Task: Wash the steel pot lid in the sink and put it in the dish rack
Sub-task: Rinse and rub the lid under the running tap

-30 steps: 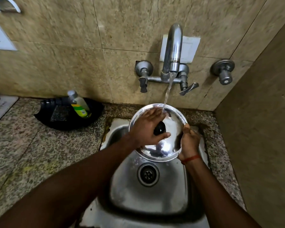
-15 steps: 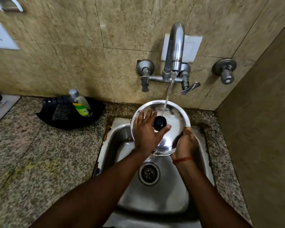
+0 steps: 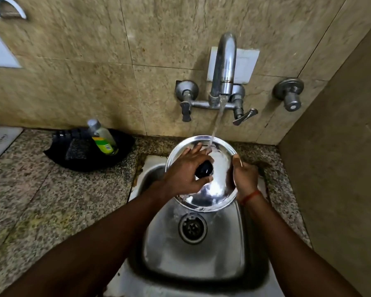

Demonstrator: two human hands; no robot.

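Note:
The round steel pot lid (image 3: 220, 166) with a black knob (image 3: 204, 170) is held tilted over the steel sink (image 3: 193, 256), under the running tap (image 3: 224, 67). Water falls onto the lid's upper part. My left hand (image 3: 185, 171) lies across the lid's top, fingers spread around the knob. My right hand (image 3: 244, 175) grips the lid's right rim, thumb on the top face. No dish rack is in view.
A black tray (image 3: 73, 159) with a scrub pad and a dish-soap bottle (image 3: 102, 137) sits on the granite counter left of the sink. Tap handles (image 3: 186, 103) stick out from the tiled wall. A side wall closes the right.
The lid has stayed under the stream while my left hand shifted over its top around the knob. My right hand slid a little up the right rim.

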